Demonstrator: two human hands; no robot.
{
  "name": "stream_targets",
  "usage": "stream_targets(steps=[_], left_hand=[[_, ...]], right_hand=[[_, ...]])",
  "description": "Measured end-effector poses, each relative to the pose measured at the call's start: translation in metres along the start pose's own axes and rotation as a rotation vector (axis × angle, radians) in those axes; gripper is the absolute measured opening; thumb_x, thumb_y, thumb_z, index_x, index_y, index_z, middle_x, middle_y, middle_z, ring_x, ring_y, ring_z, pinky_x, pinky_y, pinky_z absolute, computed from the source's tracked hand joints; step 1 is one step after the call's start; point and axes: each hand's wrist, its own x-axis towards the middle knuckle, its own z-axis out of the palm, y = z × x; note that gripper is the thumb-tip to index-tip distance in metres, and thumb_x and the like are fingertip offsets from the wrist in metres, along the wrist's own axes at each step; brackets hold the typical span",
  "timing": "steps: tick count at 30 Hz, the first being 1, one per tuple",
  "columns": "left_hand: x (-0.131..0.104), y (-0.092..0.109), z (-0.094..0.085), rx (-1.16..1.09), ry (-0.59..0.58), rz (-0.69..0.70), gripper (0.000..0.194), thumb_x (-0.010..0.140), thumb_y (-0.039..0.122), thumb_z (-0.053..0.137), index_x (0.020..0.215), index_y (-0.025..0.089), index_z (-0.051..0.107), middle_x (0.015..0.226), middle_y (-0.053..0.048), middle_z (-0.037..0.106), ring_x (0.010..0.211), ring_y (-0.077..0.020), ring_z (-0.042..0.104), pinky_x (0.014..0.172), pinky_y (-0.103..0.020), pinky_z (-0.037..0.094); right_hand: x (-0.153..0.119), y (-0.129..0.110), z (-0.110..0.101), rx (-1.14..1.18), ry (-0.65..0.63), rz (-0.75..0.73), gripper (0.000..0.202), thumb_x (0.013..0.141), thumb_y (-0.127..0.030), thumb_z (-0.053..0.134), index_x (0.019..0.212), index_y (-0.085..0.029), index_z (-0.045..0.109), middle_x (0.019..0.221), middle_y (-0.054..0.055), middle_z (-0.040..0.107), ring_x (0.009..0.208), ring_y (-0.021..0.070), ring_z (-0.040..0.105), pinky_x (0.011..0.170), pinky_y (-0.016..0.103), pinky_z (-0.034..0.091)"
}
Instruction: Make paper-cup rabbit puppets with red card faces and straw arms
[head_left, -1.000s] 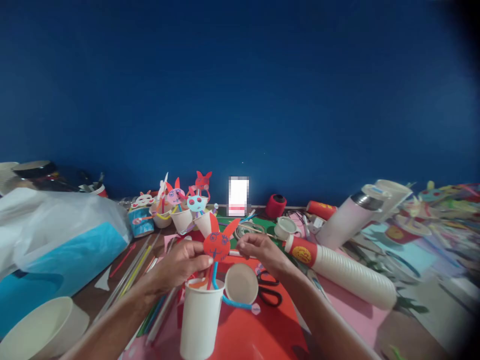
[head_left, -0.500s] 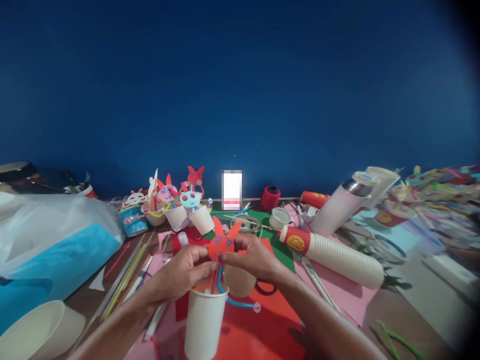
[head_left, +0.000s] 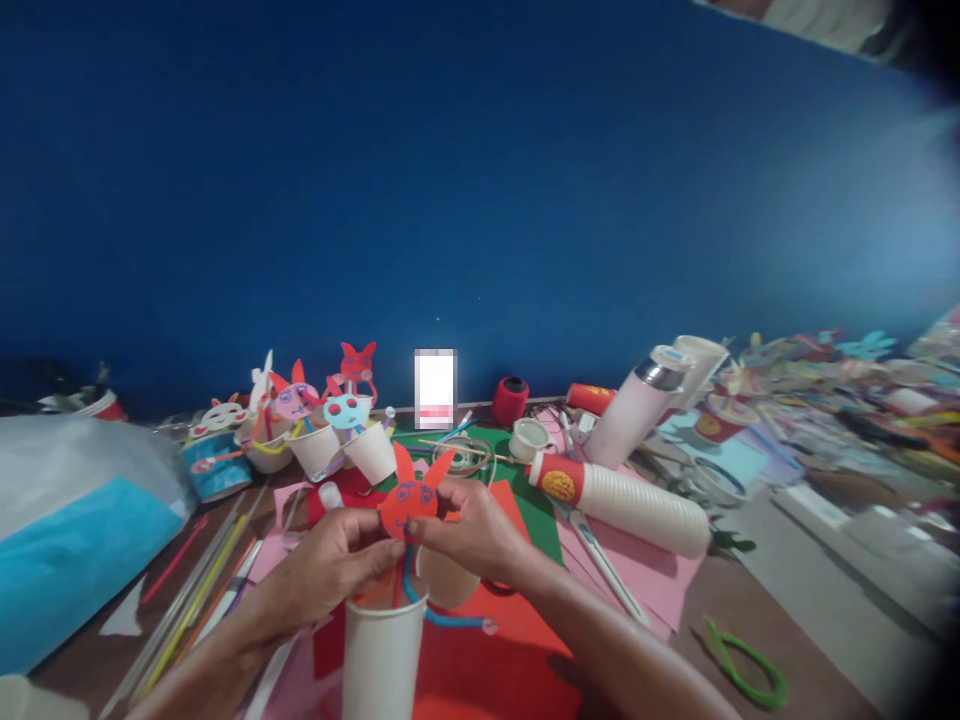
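Observation:
An orange-red paper rabbit head (head_left: 409, 503) with pointed ears and a drawn face sits between my two hands. My left hand (head_left: 358, 548) pinches its lower left edge, and my right hand (head_left: 469, 525) grips its right side with thumb in front. Below the head, a white paper cup (head_left: 382, 655) stands upright on red paper (head_left: 480, 680). A blue pipe cleaner (head_left: 454, 620) bends out over the cup's rim to the right, ending in a small round paper piece. Behind my right wrist is a round beige item (head_left: 448, 575), partly hidden.
Several finished cup figures, one with a light-blue face (head_left: 345, 411), stand at the back left. A stack of paper cups (head_left: 637, 510) lies to the right, near a utility knife (head_left: 604, 560) and a flask (head_left: 634, 410). Green pipe cleaner (head_left: 742, 665) lies front right; a plastic bag (head_left: 75, 540) is at left.
The view has turned to the right, so everything appears shifted left. Both hands still hold the paper rabbit head above the cup, with little change in their grip.

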Motion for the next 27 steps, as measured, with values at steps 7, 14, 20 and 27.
stream_targets(steps=[7, 14, 20, 27], left_hand=[[0.0014, -0.0045, 0.0007, -0.007, 0.087, -0.011, 0.034, 0.063, 0.046, 0.066, 0.064, 0.012, 0.062, 0.045, 0.006, 0.038, 0.044, -0.0054, 0.024, 0.041, -0.018, 0.019], [-0.0016, -0.0036, 0.0008, -0.067, 0.124, -0.005, 0.027, 0.063, 0.041, 0.068, 0.063, 0.015, 0.063, 0.045, 0.005, 0.043, 0.043, -0.0068, 0.034, 0.045, -0.019, 0.031], [-0.0008, -0.0043, -0.0033, -0.064, 0.075, 0.006, 0.024, 0.067, 0.038, 0.066, 0.076, 0.016, 0.068, 0.068, -0.002, 0.065, 0.070, -0.0183, 0.057, 0.064, -0.026, 0.045], [-0.0025, -0.0032, -0.0021, 0.106, 0.199, 0.079, 0.018, 0.071, 0.032, 0.062, 0.065, 0.016, 0.067, 0.062, 0.000, 0.064, 0.059, -0.0139, 0.055, 0.055, -0.022, 0.042]], right_hand=[[-0.0034, -0.0053, 0.0029, 0.012, 0.004, -0.014, 0.014, 0.071, -0.024, 0.060, 0.081, -0.018, 0.067, 0.071, -0.002, 0.062, 0.068, 0.0140, 0.056, 0.057, 0.020, 0.041], [-0.0047, -0.0085, 0.0045, 0.037, 0.016, -0.047, 0.016, 0.073, -0.028, 0.060, 0.082, -0.017, 0.067, 0.073, -0.001, 0.064, 0.071, 0.0146, 0.056, 0.059, 0.021, 0.042], [-0.0029, -0.0043, 0.0066, 0.075, 0.030, -0.062, 0.018, 0.074, -0.030, 0.059, 0.084, -0.017, 0.066, 0.074, -0.001, 0.064, 0.069, 0.0140, 0.056, 0.060, 0.021, 0.043], [0.0013, -0.0052, 0.0082, 0.139, -0.019, -0.100, 0.018, 0.076, -0.029, 0.057, 0.087, -0.016, 0.064, 0.076, 0.001, 0.063, 0.070, 0.0146, 0.056, 0.064, 0.024, 0.043]])
